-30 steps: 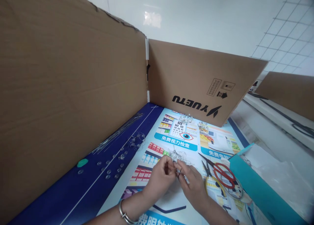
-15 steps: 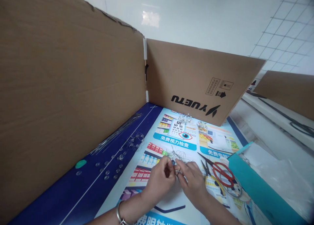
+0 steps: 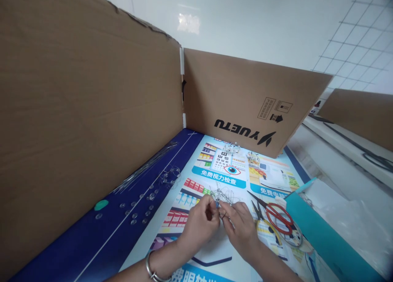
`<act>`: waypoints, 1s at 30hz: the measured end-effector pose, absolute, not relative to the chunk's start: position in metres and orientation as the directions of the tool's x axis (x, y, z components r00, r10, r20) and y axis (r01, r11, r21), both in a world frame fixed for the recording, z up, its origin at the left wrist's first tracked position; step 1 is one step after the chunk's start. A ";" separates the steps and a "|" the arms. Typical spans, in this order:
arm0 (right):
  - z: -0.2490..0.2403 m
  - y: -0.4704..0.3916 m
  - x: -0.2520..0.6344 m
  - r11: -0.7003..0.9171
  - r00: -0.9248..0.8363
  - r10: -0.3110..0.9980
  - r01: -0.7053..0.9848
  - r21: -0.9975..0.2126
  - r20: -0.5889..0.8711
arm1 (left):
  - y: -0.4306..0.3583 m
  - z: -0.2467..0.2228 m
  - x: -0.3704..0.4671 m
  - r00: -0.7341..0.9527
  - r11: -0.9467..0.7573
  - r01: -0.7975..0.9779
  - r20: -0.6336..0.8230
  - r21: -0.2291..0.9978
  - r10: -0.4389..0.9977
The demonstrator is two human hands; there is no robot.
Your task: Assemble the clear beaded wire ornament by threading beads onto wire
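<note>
My left hand (image 3: 203,217), with a silver bangle at its wrist, is pinched at the near side of a tangle of thin wire (image 3: 223,194) with small clear beads. Close beside it, my right hand (image 3: 241,226) has thumb and fingers brought together on the same wirework. A small blue bit shows between the fingertips; the exact part each hand grips is too small to tell. Loose clear beads (image 3: 134,216) lie on the blue strip to the left, below a beaded wire piece (image 3: 170,175) and a bundle of straight wires (image 3: 141,171).
Red-handled scissors (image 3: 279,218), yellow-handled pliers (image 3: 266,224) and a wire coil (image 3: 293,237) lie right of my hands. Beyond stands a teal box (image 3: 325,233) holding clear plastic. Two beaded clusters (image 3: 231,149) (image 3: 253,158) sit near the cardboard panel (image 3: 245,93). Another cardboard panel (image 3: 92,101) rises left.
The fingers of my right hand have shifted slightly at the wirework. My left hand stays almost in place.
</note>
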State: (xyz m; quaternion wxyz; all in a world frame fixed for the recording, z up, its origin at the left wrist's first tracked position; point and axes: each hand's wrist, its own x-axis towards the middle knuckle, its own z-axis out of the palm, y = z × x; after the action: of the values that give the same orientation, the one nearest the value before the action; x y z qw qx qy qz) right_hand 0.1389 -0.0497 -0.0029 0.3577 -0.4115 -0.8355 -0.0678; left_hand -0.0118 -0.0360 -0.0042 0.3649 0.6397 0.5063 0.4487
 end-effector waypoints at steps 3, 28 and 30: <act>-0.002 -0.051 0.141 0.665 -0.445 0.638 0.730 -0.159 0.628 | -0.040 -0.005 -0.014 0.132 -0.301 0.412 0.270 0.860 0.954; -0.009 -0.054 0.138 0.530 -0.267 0.776 0.766 -0.363 0.571 | -0.044 -0.001 -0.013 0.201 -0.370 0.353 0.317 0.860 0.927; -0.010 -0.055 0.137 0.532 -0.277 0.783 0.762 -0.369 0.557 | -0.044 -0.002 -0.012 0.204 -0.380 0.405 0.323 0.832 0.924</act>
State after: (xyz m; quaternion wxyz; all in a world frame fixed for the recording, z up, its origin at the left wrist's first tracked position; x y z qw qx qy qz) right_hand 0.1371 -0.0548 -0.0103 0.3576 -0.4834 -0.7989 0.0147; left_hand -0.0125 -0.0442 -0.0018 0.3051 0.7134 0.4656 0.4256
